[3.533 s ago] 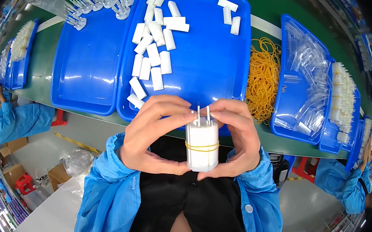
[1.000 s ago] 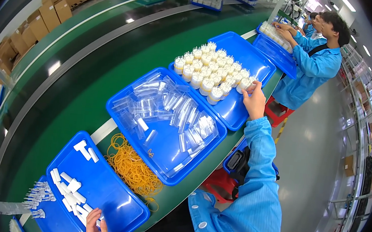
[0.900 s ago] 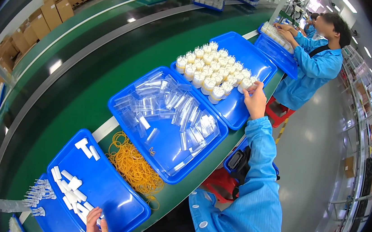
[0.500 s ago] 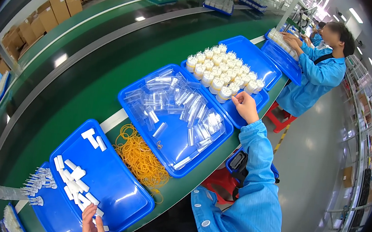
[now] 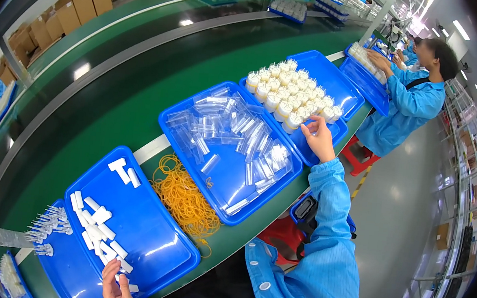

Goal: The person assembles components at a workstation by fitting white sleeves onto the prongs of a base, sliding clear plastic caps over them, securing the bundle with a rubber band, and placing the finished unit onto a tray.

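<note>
My right hand is hanging, fingers loosely parted, beside banded white assemblies standing in rows on blue; my left hand, well apart, is spreading its fingers near white tubes lying in a blue tray; yellow rubber bands are lying alongside.

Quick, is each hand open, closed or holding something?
Left hand: open, by the white pieces, nothing visibly held.
Right hand: open, by the white assemblies, nothing visibly held.
</note>
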A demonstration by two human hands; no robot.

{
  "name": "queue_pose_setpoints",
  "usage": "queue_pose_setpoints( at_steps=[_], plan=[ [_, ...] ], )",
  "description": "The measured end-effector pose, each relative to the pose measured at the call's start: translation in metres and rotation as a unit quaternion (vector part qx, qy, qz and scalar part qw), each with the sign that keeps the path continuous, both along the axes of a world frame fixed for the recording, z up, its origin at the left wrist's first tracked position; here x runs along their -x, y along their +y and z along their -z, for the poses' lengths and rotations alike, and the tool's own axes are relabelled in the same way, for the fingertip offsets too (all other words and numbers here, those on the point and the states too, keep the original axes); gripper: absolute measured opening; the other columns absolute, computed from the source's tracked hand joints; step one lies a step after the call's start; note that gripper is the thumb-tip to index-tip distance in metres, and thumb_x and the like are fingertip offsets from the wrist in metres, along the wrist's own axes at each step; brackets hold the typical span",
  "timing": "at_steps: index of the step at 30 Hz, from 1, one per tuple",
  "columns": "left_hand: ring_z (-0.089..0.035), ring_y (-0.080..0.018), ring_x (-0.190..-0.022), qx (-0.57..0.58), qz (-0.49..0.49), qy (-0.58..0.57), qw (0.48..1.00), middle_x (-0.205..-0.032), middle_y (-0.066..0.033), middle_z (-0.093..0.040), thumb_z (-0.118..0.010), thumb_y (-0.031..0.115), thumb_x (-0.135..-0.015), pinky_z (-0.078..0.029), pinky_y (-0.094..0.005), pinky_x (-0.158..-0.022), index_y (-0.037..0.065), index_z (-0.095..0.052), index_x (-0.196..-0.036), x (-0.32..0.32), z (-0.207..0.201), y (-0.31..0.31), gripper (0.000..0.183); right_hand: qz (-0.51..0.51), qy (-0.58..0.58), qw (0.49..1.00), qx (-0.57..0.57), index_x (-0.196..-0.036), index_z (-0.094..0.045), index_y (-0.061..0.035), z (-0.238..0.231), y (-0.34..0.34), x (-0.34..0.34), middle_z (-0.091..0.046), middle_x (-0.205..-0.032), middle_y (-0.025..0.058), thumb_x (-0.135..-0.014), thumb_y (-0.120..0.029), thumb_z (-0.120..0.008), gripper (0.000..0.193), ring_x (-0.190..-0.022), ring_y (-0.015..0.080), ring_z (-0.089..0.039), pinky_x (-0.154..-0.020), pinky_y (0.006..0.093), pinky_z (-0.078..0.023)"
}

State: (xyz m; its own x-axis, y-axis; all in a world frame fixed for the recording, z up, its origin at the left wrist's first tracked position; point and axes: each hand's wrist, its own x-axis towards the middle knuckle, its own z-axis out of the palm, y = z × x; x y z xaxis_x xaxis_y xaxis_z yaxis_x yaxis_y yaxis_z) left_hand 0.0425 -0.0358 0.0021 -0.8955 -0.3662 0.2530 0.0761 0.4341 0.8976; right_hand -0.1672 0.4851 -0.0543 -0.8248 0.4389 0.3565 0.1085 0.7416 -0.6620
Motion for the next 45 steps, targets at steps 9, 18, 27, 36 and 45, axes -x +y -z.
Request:
queue_pose_setpoints(
  at_steps=[9,18,27,36,45],
  plan=[
    [-0.056,-0.0231,-0.099,-0.014,-0.002,0.006,1.000,-0.105,-0.0147,-0.060,-0.052,0.006,-0.087,-0.042,-0.0320,-0.090,-0.001,-0.060,-0.099,0.000,0.000,0.003,0.016,-0.009,0.060,0.998,-0.034,-0.098,-0.057,-0.0004,0.007,0.004,0.013,-0.059,-0.076,0.0078,-0.074,-0.020,-0.071,0.034,-0.071,0.0180,-0.057,-0.065,0.0294,-0.047],
    [-0.057,-0.0228,-0.098,-0.027,0.009,0.006,1.000,-0.105,-0.0148,-0.060,-0.053,0.006,-0.087,-0.044,-0.0316,-0.088,-0.001,-0.060,-0.099,0.002,0.006,-0.001,0.016,-0.030,0.123,0.991,-0.039,-0.101,-0.057,-0.0011,0.002,0.002,0.014,-0.058,-0.073,0.0057,-0.074,-0.016,-0.071,0.034,-0.067,0.0167,-0.056,-0.062,0.0285,-0.046],
    [-0.057,-0.0226,-0.098,-0.026,0.013,-0.005,1.000,-0.105,-0.0149,-0.060,-0.053,0.007,-0.087,-0.044,-0.0311,-0.088,-0.001,-0.060,-0.099,0.006,0.007,0.003,0.016,-0.020,0.141,0.988,-0.062,-0.100,-0.057,-0.0006,0.000,-0.004,0.015,-0.056,-0.070,0.0061,-0.074,-0.015,-0.071,0.033,-0.064,0.0173,-0.054,-0.060,0.0290,-0.045],
    [-0.057,-0.0225,-0.098,-0.037,0.022,-0.011,0.999,-0.106,-0.0148,-0.060,-0.053,0.008,-0.087,-0.044,-0.0306,-0.087,-0.001,-0.060,-0.100,0.008,0.007,0.004,0.017,0.030,0.140,0.983,-0.113,-0.095,-0.057,-0.0016,-0.006,-0.012,0.014,-0.055,-0.070,0.0081,-0.072,-0.020,-0.073,0.034,-0.062,0.0212,-0.055,-0.058,0.0316,-0.046],
    [-0.057,-0.0228,-0.098,-0.030,0.021,0.003,0.999,-0.104,-0.0149,-0.060,-0.053,0.008,-0.087,-0.044,-0.0309,-0.088,-0.001,-0.060,-0.099,0.006,0.006,0.003,0.016,0.028,0.143,0.974,-0.173,-0.092,-0.056,-0.0003,-0.011,-0.012,0.011,-0.055,-0.072,0.0091,-0.073,-0.022,-0.072,0.033,-0.065,0.0237,-0.056,-0.059,0.0331,-0.046]
  ],
)
